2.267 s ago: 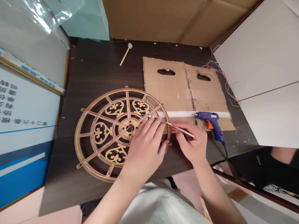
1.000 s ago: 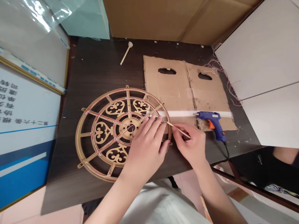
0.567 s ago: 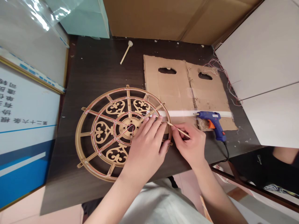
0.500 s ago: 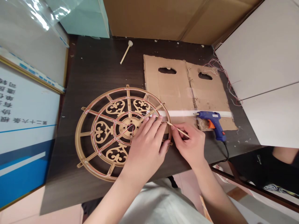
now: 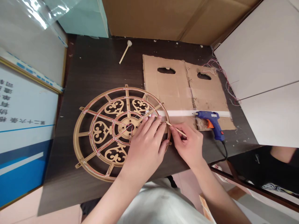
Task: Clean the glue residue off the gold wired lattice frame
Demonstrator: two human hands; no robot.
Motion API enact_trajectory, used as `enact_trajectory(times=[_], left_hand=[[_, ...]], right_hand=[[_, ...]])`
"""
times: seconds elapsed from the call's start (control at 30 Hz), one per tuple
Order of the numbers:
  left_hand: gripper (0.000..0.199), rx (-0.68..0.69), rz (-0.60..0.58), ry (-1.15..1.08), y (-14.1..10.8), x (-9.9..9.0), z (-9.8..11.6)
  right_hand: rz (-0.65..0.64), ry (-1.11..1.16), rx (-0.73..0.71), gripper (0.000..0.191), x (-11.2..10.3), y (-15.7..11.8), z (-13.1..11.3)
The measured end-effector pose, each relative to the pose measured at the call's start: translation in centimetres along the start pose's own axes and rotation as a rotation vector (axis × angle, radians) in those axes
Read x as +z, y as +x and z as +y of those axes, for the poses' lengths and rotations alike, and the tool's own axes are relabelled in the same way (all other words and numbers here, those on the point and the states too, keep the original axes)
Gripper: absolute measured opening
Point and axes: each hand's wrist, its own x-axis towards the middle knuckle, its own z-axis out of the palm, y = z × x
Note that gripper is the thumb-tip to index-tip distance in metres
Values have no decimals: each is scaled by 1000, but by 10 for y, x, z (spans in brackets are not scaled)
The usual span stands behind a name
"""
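Note:
A round gold openwork frame (image 5: 126, 120) lies on the dark table, its spokes and rings lined with thin red and white wires. My left hand (image 5: 147, 140) rests flat on the frame's right part, fingers stretched out and covering some of the scrollwork. Pinched in my right hand (image 5: 188, 140) is a thin wooden stick (image 5: 181, 132). The stick's tip touches the outer ring at the right, close to the wires there. The palm side of my left hand is hidden.
A blue hot glue gun (image 5: 211, 119) lies on a flat cardboard sheet (image 5: 168, 87) right of the frame. Behind sits a white-tipped stick (image 5: 125, 52). Loose wires (image 5: 224, 71) hang by the white panel at right. Boards stand along the left edge.
The whole view has shifted slightly, moving the scene a little left. Both hands keep their places on the frame, and the stick stays at the outer ring.

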Motion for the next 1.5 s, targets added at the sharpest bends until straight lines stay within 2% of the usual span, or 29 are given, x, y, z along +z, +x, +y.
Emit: enact_trajectory(times=[0.17, 0.53, 0.8, 0.93, 1.07, 1.17, 1.33, 1.5], left_hand=[[39, -2, 2, 4, 0, 1, 0], [41, -2, 3, 7, 1, 2, 1], [43, -10, -2, 6, 1, 1, 1], [43, 19, -13, -21, -1, 1, 4], [40, -12, -6, -50, -2, 2, 5], [38, -7, -13, -60, -2, 2, 3], [41, 34, -57, -59, -2, -6, -2], [43, 73, 24, -2, -7, -15, -6]], right_hand=[[3, 19, 1, 13, 0, 1, 0], [-22, 99, 101, 15, -1, 5, -1], [-22, 118, 101, 14, -1, 5, -1], [0, 118, 95, 13, 2, 6, 0], [47, 84, 83, 13, 1, 6, -1], [93, 22, 60, 14, -5, 4, -1], [90, -157, -36, 12, -16, -6, 9], [41, -256, -149, 8, -25, -5, 16]])
